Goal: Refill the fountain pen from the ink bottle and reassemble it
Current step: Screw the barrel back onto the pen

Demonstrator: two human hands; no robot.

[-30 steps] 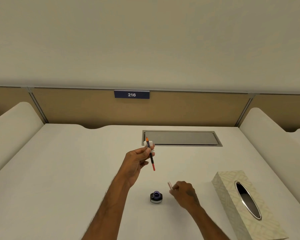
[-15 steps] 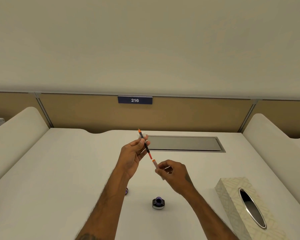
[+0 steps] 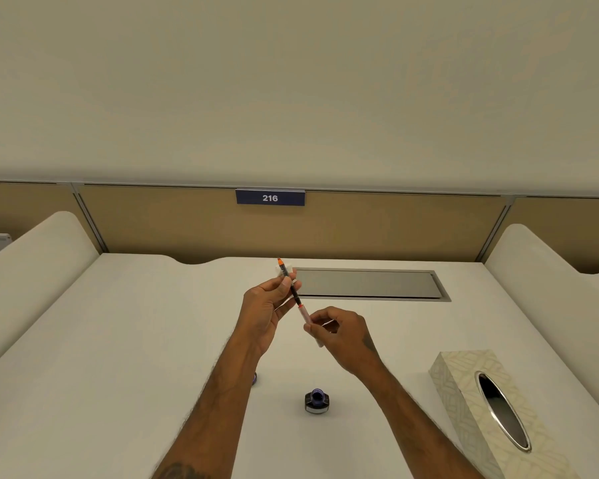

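On the white bench point(image 3: 118, 340), at about nine o'clock from the ink bottle, a small purple object point(image 3: 255, 378) peeks out from behind the left forearm; it may be the bottle's cap, though too little shows to be sure. The left hand point(image 3: 267, 305) is raised above the bench with thumb and fingers pinched on the upper section of the fountain pen point(image 3: 293, 290), along with a bit of white tissue point(image 3: 291, 273), probably to catch stray ink. The pen tilts with its orange tip toward eleven o'clock, away from the person, which keeps the open lower end facing the other hand. At about five o'clock from that grip, the right hand point(image 3: 339, 331) closes its thumb and fingertips on a pale translucent barrel point(image 3: 306, 316), lined up along the pen's axis and meeting its orange ring, so reassembly looks to be the step in hand. Whether the barrel is already seated cannot be told. Directly below, toward six o'clock, the ink bottle point(image 3: 316, 402) stands open on the bench, well apart from both hands. At roughly four o'clock sits a patterned tissue box point(image 3: 464, 385), within easy reach for wiping.
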